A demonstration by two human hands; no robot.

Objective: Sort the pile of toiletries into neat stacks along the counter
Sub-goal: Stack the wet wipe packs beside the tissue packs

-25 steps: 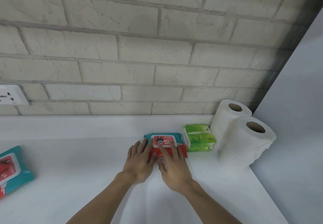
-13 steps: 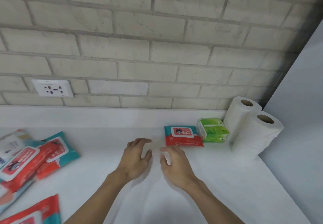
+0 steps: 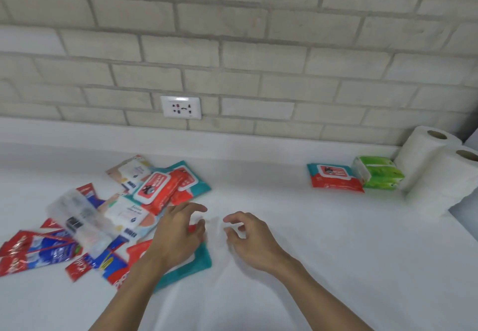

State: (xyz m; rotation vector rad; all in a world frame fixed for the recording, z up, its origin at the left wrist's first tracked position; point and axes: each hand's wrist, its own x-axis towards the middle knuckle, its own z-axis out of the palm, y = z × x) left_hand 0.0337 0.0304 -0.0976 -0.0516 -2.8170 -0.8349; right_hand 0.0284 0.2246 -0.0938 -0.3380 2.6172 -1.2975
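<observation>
A jumbled pile of toiletries (image 3: 124, 209) lies on the left of the white counter (image 3: 336, 253): teal-and-red wipe packs, white pouches, a clear packet and red-and-blue sachets. My left hand (image 3: 178, 235) hovers over a teal wipe pack (image 3: 196, 263) at the pile's near edge, fingers loosely spread and holding nothing. My right hand (image 3: 251, 237) is beside it over bare counter, fingers loosely curled and empty. At the far right a single teal-and-red wipe pack (image 3: 333, 176) lies flat next to a stack of green tissue packs (image 3: 377, 173).
Two white paper rolls (image 3: 437, 173) stand at the right end against a grey side panel. A wall socket (image 3: 181, 107) sits in the brick wall behind the counter. Bare counter stretches between the pile and the sorted items.
Both hands have left the wipe pack at the right and travelled left to the pile. The view has swung left with them, bringing the whole pile into sight.
</observation>
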